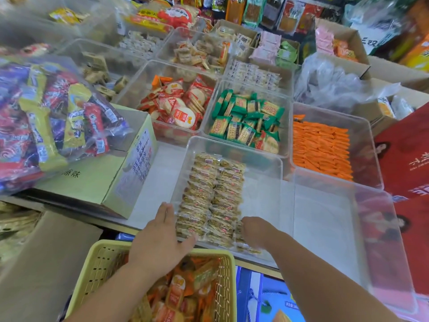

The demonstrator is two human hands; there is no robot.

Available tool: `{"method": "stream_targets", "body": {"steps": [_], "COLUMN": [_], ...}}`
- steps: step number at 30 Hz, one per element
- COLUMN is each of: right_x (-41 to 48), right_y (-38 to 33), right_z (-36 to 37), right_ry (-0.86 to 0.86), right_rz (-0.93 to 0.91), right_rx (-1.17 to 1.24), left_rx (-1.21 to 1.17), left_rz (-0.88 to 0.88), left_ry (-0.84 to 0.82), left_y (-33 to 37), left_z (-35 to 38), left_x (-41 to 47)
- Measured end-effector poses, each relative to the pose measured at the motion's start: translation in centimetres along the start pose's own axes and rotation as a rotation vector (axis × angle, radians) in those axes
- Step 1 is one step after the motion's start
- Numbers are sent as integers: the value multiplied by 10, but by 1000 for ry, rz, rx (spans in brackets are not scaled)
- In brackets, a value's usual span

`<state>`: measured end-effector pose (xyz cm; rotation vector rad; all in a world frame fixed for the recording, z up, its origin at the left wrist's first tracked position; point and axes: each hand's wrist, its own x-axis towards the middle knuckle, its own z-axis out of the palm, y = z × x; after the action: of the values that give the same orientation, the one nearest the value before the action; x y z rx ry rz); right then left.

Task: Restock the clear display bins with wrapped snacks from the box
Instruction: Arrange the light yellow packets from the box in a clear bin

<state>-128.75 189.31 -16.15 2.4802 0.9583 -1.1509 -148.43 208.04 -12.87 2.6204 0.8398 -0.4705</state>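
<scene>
A person's left hand (160, 240) lies flat, fingers straight, against the near-left wall of a clear rectangular plastic display bin (232, 143) on a shop counter. The right hand (254, 228) reaches into it, fingers bent down among the packets - whether it grips one cannot be told. Two neat rows of clear-wrapped golden snacks (209, 196) fill the bin's left half. Below the arms stands a yellow perforated plastic basket (228, 270) of orange-wrapped snacks (178, 296); a pale green cardboard carton (97, 182) sits left of the bin.
</scene>
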Motion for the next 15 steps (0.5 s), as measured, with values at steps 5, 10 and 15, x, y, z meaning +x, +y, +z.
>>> {"method": "stream_targets", "body": {"steps": [5,10,15], "right_x": [-13,-59,-104], "right_y": [-8,-15,-28], "right_z": [5,27,39], "right_ry": [169,302,440], "right_rz": [4,-13,-120], "right_rx": [36,213,382], "left_rx": [-6,-19,12], "left_rz": [7,7,136], "left_ry": [20,7,123], "left_y": [2,6,0], "left_z": [-2,-10,-17], "left_x": [-1,-6,-50]}}
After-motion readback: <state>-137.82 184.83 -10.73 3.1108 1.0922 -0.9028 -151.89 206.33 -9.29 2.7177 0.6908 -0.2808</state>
